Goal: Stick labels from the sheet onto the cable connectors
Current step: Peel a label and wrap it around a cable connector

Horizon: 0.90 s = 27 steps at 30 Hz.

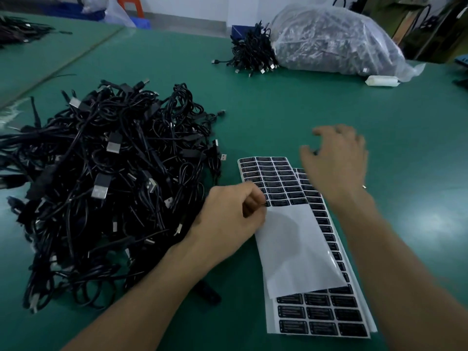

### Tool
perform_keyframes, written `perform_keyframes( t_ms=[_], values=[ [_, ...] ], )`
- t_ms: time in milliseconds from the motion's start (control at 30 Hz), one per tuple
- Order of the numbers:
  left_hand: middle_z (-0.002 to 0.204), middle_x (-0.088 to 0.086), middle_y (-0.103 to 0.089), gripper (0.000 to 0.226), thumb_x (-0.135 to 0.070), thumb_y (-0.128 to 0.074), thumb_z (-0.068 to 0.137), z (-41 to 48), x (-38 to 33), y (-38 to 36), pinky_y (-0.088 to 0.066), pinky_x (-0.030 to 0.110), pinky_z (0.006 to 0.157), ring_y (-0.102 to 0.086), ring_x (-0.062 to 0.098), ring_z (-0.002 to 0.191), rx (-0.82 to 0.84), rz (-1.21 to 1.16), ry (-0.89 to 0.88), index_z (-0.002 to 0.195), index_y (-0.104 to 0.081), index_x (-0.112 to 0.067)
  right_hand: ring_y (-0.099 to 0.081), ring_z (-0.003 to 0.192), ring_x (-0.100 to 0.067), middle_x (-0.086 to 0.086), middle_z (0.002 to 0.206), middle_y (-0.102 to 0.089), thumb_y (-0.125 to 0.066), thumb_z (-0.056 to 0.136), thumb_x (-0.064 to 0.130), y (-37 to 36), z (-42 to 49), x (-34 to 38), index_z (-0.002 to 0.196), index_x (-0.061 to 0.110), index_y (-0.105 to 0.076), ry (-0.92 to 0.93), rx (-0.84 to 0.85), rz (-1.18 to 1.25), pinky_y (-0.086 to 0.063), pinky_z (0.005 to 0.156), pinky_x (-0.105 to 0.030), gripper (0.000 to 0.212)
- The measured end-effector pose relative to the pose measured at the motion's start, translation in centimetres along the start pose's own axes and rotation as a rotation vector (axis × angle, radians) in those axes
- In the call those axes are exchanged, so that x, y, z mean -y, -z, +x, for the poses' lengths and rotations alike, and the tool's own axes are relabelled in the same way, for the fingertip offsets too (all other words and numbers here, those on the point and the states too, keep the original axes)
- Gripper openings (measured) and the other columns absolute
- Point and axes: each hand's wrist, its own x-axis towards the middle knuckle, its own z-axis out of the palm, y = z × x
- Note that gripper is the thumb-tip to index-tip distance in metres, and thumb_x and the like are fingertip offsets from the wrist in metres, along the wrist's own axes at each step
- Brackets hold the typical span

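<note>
A stack of white label sheets (291, 239) with rows of black labels lies on the green table in front of me; the top sheet's lower half is bare backing. My left hand (228, 219) sits at the sheet's left edge, thumb and forefinger pinching a black label (266, 203) at the last filled row. My right hand (336, 160) hovers blurred over the sheet's upper right corner, fingers spread and loosely bent, holding nothing visible. A big tangled pile of black USB cables (109, 178) with silver connectors lies to the left.
A smaller cable bundle (253, 54) and a large clear plastic bag of cables (336, 39) lie at the far side. A white roll (382, 81) rests near the bag. A black connector (207, 292) lies by my left forearm. More cables (17, 29) sit far left.
</note>
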Motion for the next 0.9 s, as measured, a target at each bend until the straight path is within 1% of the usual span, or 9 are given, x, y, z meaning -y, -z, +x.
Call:
perform_keyframes(
  t_ms=[133,233,300,400,533,633,733,800,900],
  values=[
    [0.068,-0.013,-0.062,0.017,-0.008,-0.070,0.083,0.2,-0.2,0.2,-0.042,0.008,0.059,-0.058,0.000,0.063,0.049,0.118,-0.017,0.081,-0.067,-0.024,-0.061,0.114,-0.024,-0.006,0.118,-0.071,-0.063,0.093,0.031,-1.9,-2.0,5.9,0.118,0.017,-0.071,0.249,0.295,0.259,-0.045,0.101,-0.031,0.030],
    [0.055,-0.015,-0.052,0.040,-0.005,-0.067,0.080,0.4,-0.2,0.3,-0.036,0.009,0.051,-0.054,-0.004,0.056,0.009,0.171,-0.006,0.061,-0.046,-0.033,-0.059,0.110,-0.031,-0.012,0.115,-0.067,-0.063,0.092,0.034,-3.3,-2.2,8.6,0.117,0.014,-0.068,0.214,0.459,0.272,-0.049,0.097,-0.040,0.032],
    [0.059,-0.018,-0.055,0.038,-0.005,-0.069,0.079,0.4,-0.3,0.3,-0.039,0.005,0.056,-0.058,-0.007,0.063,-0.004,0.167,0.012,0.064,-0.049,-0.034,-0.059,0.104,-0.033,-0.014,0.112,-0.064,-0.067,0.089,0.037,-3.7,-1.7,9.3,0.115,0.009,-0.068,0.170,0.518,0.288,-0.052,0.092,-0.041,0.038],
    [0.063,-0.019,-0.056,0.033,-0.008,-0.070,0.079,0.3,-0.5,0.1,-0.039,0.007,0.059,-0.060,0.002,0.067,0.032,0.206,-0.032,0.070,-0.053,-0.034,-0.059,0.094,-0.028,-0.012,0.110,-0.064,-0.071,0.088,0.043,-3.9,-1.3,9.9,0.113,0.016,-0.070,0.169,0.587,0.338,-0.050,0.079,-0.034,0.037],
    [0.055,-0.022,-0.047,0.043,-0.010,-0.069,0.079,0.3,-0.4,0.2,-0.031,0.006,0.056,-0.050,-0.005,0.054,0.032,0.253,-0.048,0.062,-0.041,-0.038,-0.057,0.111,-0.030,-0.012,0.124,-0.060,-0.074,0.088,0.034,-4.5,-1.5,10.6,0.120,0.025,-0.066,0.149,0.558,0.381,-0.049,0.096,-0.037,0.035],
    [0.056,-0.018,-0.049,0.041,-0.013,-0.068,0.081,0.3,-0.6,0.3,-0.044,0.022,0.061,-0.051,0.003,0.058,0.012,0.275,-0.056,0.062,-0.041,-0.037,-0.063,0.099,-0.031,-0.014,0.107,-0.067,-0.072,0.087,0.024,-4.0,-1.6,10.4,0.097,0.031,-0.061,0.122,0.471,0.460,-0.052,0.088,-0.036,0.016],
    [0.071,-0.010,-0.066,0.014,-0.021,-0.068,0.085,0.1,-0.9,0.6,-0.055,0.036,0.070,-0.065,0.017,0.074,0.033,0.290,-0.041,0.073,-0.062,-0.028,-0.073,0.075,-0.020,-0.008,0.081,-0.073,-0.071,0.086,0.013,-2.6,-1.6,9.8,0.083,0.025,-0.055,0.039,0.346,0.710,-0.053,0.070,-0.028,0.020],
    [0.080,-0.007,-0.072,0.005,-0.026,-0.065,0.088,-0.1,-1.0,0.8,-0.056,0.039,0.071,-0.068,0.020,0.078,0.021,0.307,-0.069,0.086,-0.070,-0.024,-0.073,0.065,-0.014,-0.005,0.079,-0.073,-0.071,0.088,0.008,-1.5,-1.7,9.5,0.083,0.021,-0.057,-0.012,0.304,0.974,-0.055,0.062,-0.027,0.020],
    [0.082,-0.006,-0.073,0.015,-0.030,-0.059,0.089,-0.4,-1.2,0.7,-0.056,0.039,0.067,-0.067,0.018,0.075,-0.008,0.294,-0.179,0.092,-0.072,-0.022,-0.073,0.065,-0.014,-0.005,0.081,-0.071,-0.069,0.091,0.004,-0.2,-1.9,8.9,0.089,0.016,-0.058,-0.091,0.200,1.218,-0.057,0.063,-0.026,0.017]
  ],
)
